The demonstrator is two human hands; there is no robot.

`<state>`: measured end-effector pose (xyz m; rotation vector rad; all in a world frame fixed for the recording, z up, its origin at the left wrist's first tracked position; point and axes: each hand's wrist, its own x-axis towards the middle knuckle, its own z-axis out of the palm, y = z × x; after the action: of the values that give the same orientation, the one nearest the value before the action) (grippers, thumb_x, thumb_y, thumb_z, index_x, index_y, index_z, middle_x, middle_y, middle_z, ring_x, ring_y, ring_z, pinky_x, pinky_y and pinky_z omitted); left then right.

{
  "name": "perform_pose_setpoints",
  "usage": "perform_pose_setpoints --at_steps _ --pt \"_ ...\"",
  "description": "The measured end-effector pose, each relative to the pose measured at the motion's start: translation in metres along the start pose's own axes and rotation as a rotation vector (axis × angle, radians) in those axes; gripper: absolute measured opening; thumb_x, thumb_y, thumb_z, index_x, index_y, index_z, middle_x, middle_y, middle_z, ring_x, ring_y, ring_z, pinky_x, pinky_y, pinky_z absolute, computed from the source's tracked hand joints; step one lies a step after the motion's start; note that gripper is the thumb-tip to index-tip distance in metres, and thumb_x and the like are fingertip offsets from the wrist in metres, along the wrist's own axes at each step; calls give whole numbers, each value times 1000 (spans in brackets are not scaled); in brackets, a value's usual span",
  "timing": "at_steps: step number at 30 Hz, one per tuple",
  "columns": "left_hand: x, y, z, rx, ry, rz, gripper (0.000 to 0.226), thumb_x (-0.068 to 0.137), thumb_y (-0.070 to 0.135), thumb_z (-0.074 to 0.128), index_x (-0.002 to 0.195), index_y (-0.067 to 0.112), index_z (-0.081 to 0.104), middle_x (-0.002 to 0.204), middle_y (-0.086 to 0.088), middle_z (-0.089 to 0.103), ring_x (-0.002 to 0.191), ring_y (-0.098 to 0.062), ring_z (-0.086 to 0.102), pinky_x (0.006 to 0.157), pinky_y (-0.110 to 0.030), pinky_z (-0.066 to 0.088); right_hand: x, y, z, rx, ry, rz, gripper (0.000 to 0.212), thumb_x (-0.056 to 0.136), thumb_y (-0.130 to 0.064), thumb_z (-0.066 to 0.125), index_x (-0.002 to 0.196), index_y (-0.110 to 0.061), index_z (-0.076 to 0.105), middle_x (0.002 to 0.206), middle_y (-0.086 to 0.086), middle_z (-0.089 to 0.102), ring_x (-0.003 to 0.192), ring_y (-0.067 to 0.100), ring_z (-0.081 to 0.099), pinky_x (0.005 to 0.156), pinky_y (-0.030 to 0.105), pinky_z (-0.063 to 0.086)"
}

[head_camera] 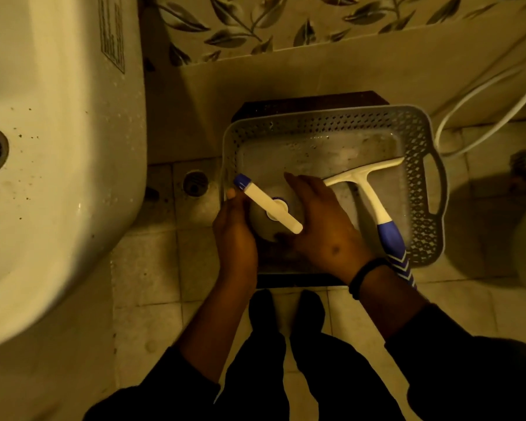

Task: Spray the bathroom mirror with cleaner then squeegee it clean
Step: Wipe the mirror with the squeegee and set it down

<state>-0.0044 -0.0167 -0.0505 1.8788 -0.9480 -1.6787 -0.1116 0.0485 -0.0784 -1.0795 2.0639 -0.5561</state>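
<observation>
A spray bottle (268,208), seen from above, has a long white trigger head with a blue nozzle pointing up-left. It stands at the near left of a grey perforated basket (325,117). My left hand (236,238) wraps its left side and my right hand (319,226) presses against its right side, so the bottle is clasped between both. A squeegee (374,205) with a white blade and a blue handle lies in the basket just right of my right hand, its handle sticking out over the near rim. No mirror is in view.
The basket sits on a dark stool (310,100) against the tiled wall. A white washbasin (43,147) fills the left side. A floor drain (195,182) lies between basin and basket. A white hose (483,95) runs down at the right. My legs stand below the basket.
</observation>
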Motion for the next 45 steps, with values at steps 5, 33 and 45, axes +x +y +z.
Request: perform_pose_setpoints --at_steps 5,33,45 --pt "-48 -11 -22 -2 237 19 33 109 35 43 86 19 61 65 11 57 58 -1 55 61 -25 44 -21 23 -36 -116 246 67 64 80 -34 73 138 -21 50 144 10 44 131 31 37 102 43 43" --pt "-107 3 114 176 -372 -158 14 100 26 64 87 22 67 104 -8 73 102 -28 70 86 -40 59 -104 37 -90 207 362 187 24 98 -29 52 121 -23 58 95 2 71 79 15 67 69 37 58" --pt "-243 224 27 38 -414 414 18 97 26 68 86 12 75 72 -9 70 69 -17 66 68 -31 58 -166 -159 -218 376 614 -252 29 95 -47 47 119 -33 58 88 -12 67 76 6 64 66 29 54"
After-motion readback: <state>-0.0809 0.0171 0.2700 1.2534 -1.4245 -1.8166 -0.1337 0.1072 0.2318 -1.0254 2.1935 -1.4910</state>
